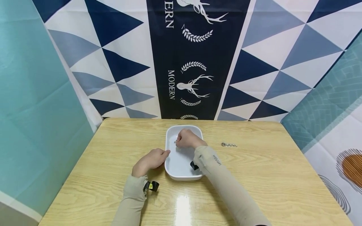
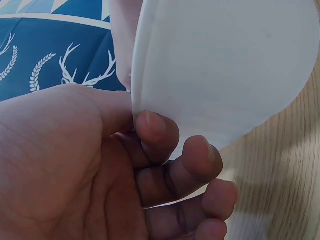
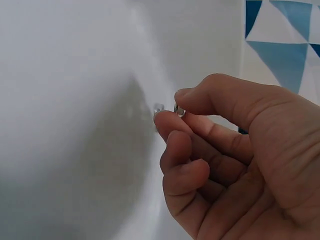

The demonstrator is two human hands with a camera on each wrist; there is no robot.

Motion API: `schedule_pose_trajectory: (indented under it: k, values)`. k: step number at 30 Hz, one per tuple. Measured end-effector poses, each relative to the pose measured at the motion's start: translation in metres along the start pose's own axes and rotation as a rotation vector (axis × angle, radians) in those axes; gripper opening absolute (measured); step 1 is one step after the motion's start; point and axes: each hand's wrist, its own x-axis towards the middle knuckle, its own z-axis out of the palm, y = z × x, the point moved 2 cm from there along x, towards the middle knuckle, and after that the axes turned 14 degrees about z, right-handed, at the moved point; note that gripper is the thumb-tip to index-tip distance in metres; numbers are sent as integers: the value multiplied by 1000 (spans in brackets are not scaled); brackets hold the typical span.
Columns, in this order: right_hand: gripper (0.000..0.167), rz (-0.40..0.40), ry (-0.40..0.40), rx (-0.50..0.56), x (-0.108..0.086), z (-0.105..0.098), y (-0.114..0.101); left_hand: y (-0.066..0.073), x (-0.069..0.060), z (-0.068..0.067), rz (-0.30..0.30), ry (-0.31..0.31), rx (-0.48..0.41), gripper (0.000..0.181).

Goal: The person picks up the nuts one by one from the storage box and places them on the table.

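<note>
A white rectangular tray (image 1: 181, 173) with rounded corners lies on the table. My left hand (image 1: 151, 159) is at the tray's left wall; in the left wrist view that hand (image 2: 85, 160) pinches the rim, thumb over it and curled fingers against the outside. My right hand (image 1: 188, 139) is inside the tray toward its far end. Seen from the right wrist, the thumb and index finger of this hand (image 3: 225, 140) pinch a small shiny metal piece (image 3: 180, 110), mostly hidden by the fingertips. Just beyond the index fingertip shows another small glassy or metallic bit (image 3: 158, 107).
Right of the tray, a short row of small shiny pieces (image 1: 229, 145) lies on the wooden table (image 1: 268, 175). A patterned cloth (image 1: 127, 62) hangs behind the table's far edge, with a teal cloth (image 1: 42, 94) on the left.
</note>
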Motion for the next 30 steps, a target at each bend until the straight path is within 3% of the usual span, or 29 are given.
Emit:
schedule_pose_trajectory:
  k: [11,30]
  values:
    - [8,11,11,42,-16,-27,0,1,1,-1,-12,12,17,49]
    - [3,34,16,85,-41,-61,22,2,-3,0,-19,5,-11,51]
